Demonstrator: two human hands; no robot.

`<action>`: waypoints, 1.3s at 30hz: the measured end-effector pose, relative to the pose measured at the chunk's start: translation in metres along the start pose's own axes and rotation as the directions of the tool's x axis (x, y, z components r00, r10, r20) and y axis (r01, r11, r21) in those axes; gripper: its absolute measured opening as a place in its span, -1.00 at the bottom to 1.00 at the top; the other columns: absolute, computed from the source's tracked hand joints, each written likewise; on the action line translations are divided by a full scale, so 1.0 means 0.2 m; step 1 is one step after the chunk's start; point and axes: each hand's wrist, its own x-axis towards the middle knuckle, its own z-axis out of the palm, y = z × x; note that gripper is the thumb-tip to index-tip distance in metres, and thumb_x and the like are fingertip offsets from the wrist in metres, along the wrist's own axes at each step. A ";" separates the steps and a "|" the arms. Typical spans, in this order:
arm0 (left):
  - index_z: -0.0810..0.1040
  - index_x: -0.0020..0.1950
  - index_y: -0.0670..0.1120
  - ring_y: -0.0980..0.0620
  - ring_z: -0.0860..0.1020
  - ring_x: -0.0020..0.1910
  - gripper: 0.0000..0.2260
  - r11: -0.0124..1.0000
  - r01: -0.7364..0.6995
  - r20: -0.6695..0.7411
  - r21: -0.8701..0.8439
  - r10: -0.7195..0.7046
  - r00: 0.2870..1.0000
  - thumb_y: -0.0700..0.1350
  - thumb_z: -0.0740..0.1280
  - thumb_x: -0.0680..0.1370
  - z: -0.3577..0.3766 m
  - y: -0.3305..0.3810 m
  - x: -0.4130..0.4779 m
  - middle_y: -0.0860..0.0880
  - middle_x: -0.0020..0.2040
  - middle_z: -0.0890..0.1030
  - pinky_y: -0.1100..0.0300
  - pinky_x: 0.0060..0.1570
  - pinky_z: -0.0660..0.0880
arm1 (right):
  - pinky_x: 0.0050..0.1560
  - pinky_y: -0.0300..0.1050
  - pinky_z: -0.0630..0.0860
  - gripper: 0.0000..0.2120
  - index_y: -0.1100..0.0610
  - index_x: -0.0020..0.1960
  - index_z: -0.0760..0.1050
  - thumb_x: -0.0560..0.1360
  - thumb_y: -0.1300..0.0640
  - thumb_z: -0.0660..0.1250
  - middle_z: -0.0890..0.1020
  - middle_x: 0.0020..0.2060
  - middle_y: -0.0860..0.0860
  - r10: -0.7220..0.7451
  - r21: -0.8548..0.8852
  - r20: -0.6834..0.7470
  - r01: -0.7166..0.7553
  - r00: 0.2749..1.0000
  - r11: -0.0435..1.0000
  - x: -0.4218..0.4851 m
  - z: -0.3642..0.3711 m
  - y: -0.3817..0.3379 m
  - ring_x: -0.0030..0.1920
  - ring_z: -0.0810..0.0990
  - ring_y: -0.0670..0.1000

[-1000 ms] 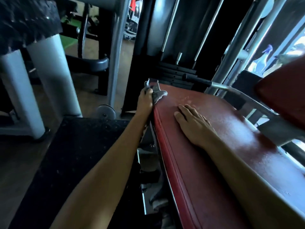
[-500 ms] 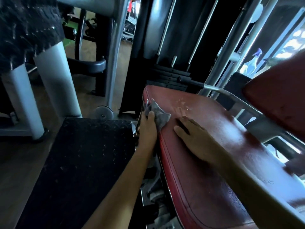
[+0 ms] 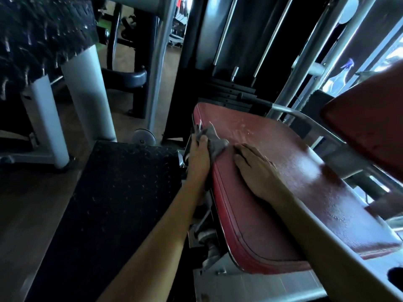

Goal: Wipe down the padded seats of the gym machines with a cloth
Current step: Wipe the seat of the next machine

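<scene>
Left hand [image 3: 199, 151]: fingers curled round a grey cloth [image 3: 214, 140], thumb on top; the hand lies against the left side edge of the seat, near its far corner.
Cloth: bunched, part gripped in the hand and part lapping over onto the top face of the seat at the edge seam.
Right hand [image 3: 255, 166]: open, palm down, fingers straight and together, flat on top of the seat; it holds nothing. Fingertips lie just beside the cloth, apart from it.
Seat [image 3: 294, 171]: red padded vinyl with a piped seam round the rim; pale scuffing and sheen on the far half. The right forearm lies along its near half.
Back pad [image 3: 366, 131]: red, tilted, at the right above the seat.
Container: spray bottle [image 3: 344, 73], blue trigger head, pale body, by the bright window at upper right; contents cannot be told, blurred.
Weight stack [image 3: 231, 90]: dark plates behind the seat, two shiny guide rods [image 3: 224, 29] rising from them.
Footplate [image 3: 113, 192]: black tread plate, left of the seat, under the left forearm.
Grey frame legs [image 3: 87, 101]: upper left, on a brown floor.
</scene>
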 end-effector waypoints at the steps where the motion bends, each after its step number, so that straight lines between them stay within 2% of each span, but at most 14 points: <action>1: 0.27 0.53 -0.03 -0.15 0.46 0.35 -0.45 1.000 0.019 -0.017 0.014 -0.019 1.000 0.16 0.10 0.58 0.01 0.02 0.02 -0.18 0.38 0.47 -0.17 0.37 0.37 | 0.54 0.03 0.08 -0.53 -0.07 0.55 0.18 0.66 -0.09 -0.02 0.19 0.55 -0.12 -0.001 0.004 -0.003 0.001 1.000 1.000 0.00 -0.01 0.00 0.54 0.17 -0.06; 3: 0.32 0.50 -0.02 -0.11 0.49 0.30 -0.49 0.999 0.019 -0.022 0.039 -0.018 1.000 0.13 0.13 0.57 0.01 0.02 -0.06 -0.14 0.34 0.50 -0.10 0.34 0.41 | 0.54 0.02 0.05 -0.53 -0.07 0.56 0.17 0.67 -0.08 -0.03 0.17 0.56 -0.11 0.007 -0.003 0.013 -0.007 1.000 1.000 -0.01 -0.01 -0.02 0.54 0.15 -0.06; 6: 0.37 0.46 0.01 0.02 0.54 0.20 -0.61 0.998 -0.066 0.058 -0.016 0.067 0.996 -0.01 0.14 0.63 0.01 0.00 -0.19 -0.04 0.25 0.55 0.11 0.21 0.47 | 0.53 -0.01 -0.01 -0.53 -0.08 0.58 0.11 0.68 -0.06 -0.06 0.12 0.57 -0.13 0.019 -0.028 0.028 -0.018 0.999 0.999 -0.01 -0.01 -0.01 0.56 0.08 -0.07; 9: 0.42 0.39 -0.09 -0.12 0.54 0.22 -0.66 0.998 -0.004 0.029 0.055 0.003 1.000 -0.03 0.13 0.65 0.01 0.08 -0.02 -0.12 0.21 0.56 0.02 0.22 0.47 | 0.54 -0.03 -0.03 -0.53 -0.09 0.58 0.10 0.68 -0.08 -0.07 0.11 0.58 -0.14 0.014 -0.019 0.030 -0.013 0.999 1.000 -0.02 -0.01 -0.02 0.57 0.06 -0.09; 12: 0.40 0.41 -0.08 -0.16 0.52 0.26 -0.50 0.997 0.042 -0.035 0.064 -0.040 0.999 0.13 0.14 0.54 0.02 0.08 0.05 -0.15 0.27 0.55 -0.15 0.32 0.42 | 0.54 -0.04 -0.04 -0.53 -0.08 0.58 0.09 0.68 -0.08 -0.07 0.11 0.58 -0.13 0.010 -0.024 0.030 -0.009 0.999 1.000 -0.02 -0.02 -0.02 0.57 0.05 -0.09; 16: 0.29 0.52 -0.04 -0.09 0.49 0.31 -0.56 1.000 0.010 0.030 -0.015 -0.009 1.000 0.04 0.14 0.65 0.01 -0.03 -0.18 -0.14 0.37 0.48 -0.08 0.36 0.41 | 0.54 -0.05 -0.04 -0.53 -0.08 0.58 0.10 0.68 -0.06 -0.06 0.12 0.57 -0.16 0.005 -0.031 0.009 -0.005 1.000 0.999 0.00 0.01 0.00 0.56 0.07 -0.11; 18: 0.35 0.48 -0.02 -0.09 0.50 0.28 -0.53 1.000 -0.009 0.017 0.013 0.009 1.000 0.09 0.15 0.59 0.01 -0.01 -0.06 -0.12 0.34 0.50 -0.09 0.35 0.41 | 0.54 -0.06 -0.04 -0.53 -0.09 0.58 0.10 0.68 -0.07 -0.06 0.12 0.57 -0.17 0.004 -0.027 0.009 -0.004 1.000 1.000 0.00 0.01 0.00 0.56 0.07 -0.12; 21: 0.41 0.35 -0.08 -0.09 0.51 0.23 -0.69 0.999 0.025 -0.016 0.023 -0.025 1.000 -0.03 0.12 0.65 0.03 0.07 0.12 -0.13 0.28 0.52 0.02 0.31 0.41 | 0.54 -0.05 -0.04 -0.53 -0.09 0.58 0.10 0.68 -0.09 -0.06 0.12 0.57 -0.15 0.002 -0.018 0.016 -0.002 1.000 1.000 0.00 0.00 0.00 0.56 0.06 -0.11; 25: 0.29 0.51 0.00 -0.08 0.49 0.30 -0.56 1.000 0.024 0.026 0.016 -0.025 0.999 0.08 0.12 0.65 0.02 -0.04 -0.08 -0.09 0.35 0.49 -0.06 0.35 0.41 | 0.54 -0.07 -0.06 -0.53 -0.10 0.58 0.10 0.68 -0.08 -0.06 0.11 0.57 -0.17 0.002 -0.017 0.008 -0.002 1.000 1.000 -0.01 0.01 0.00 0.56 0.05 -0.13; 29: 0.41 0.40 -0.05 -0.07 0.53 0.17 -0.69 1.000 -0.026 0.016 0.008 0.026 1.000 -0.05 0.07 0.69 0.01 -0.02 0.06 -0.07 0.17 0.55 0.12 0.08 0.47 | 0.54 -0.09 -0.08 -0.53 -0.10 0.58 0.09 0.68 -0.08 -0.07 0.09 0.57 -0.17 0.004 -0.012 0.008 -0.004 1.000 1.000 -0.02 0.01 0.00 0.57 0.02 -0.13; 31: 0.43 0.35 -0.10 -0.11 0.53 0.17 -0.71 0.998 -0.036 -0.003 0.056 0.036 0.999 -0.08 0.08 0.68 0.02 0.02 0.20 -0.06 0.11 0.55 0.15 0.02 0.45 | 0.54 -0.07 -0.05 -0.53 -0.10 0.58 0.10 0.67 -0.08 -0.06 0.12 0.57 -0.15 0.008 -0.006 0.007 -0.008 1.000 1.000 -0.02 0.00 -0.01 0.56 0.05 -0.11; 34: 0.38 0.42 -0.11 -0.10 0.51 0.24 -0.65 1.000 0.012 -0.006 0.016 -0.012 1.000 -0.03 0.10 0.67 0.02 -0.02 0.18 -0.10 0.23 0.54 0.12 0.18 0.48 | 0.54 -0.02 0.01 -0.53 -0.09 0.56 0.14 0.66 -0.08 -0.04 0.17 0.56 -0.14 0.008 0.000 0.003 -0.008 1.000 1.000 -0.02 -0.01 -0.01 0.55 0.12 -0.08; 37: 0.27 0.53 -0.04 -0.08 0.46 0.35 -0.48 1.000 -0.001 -0.008 0.012 0.001 1.000 0.12 0.12 0.61 0.01 -0.03 -0.07 -0.12 0.40 0.46 -0.06 0.39 0.38 | 0.54 0.02 0.08 -0.54 -0.09 0.55 0.18 0.66 -0.07 -0.01 0.21 0.54 -0.13 0.010 0.011 -0.009 -0.010 1.000 1.000 0.00 -0.01 -0.01 0.53 0.18 -0.05; 39: 0.25 0.54 0.06 -0.04 0.46 0.35 -0.54 0.999 0.026 -0.017 -0.019 -0.027 1.000 0.09 0.12 0.64 0.01 -0.05 -0.25 -0.06 0.41 0.46 -0.07 0.40 0.36 | 0.53 0.04 0.12 -0.54 -0.09 0.54 0.20 0.66 -0.09 0.01 0.22 0.54 -0.14 0.004 0.034 -0.008 -0.004 1.000 0.999 -0.03 -0.02 -0.01 0.53 0.20 -0.04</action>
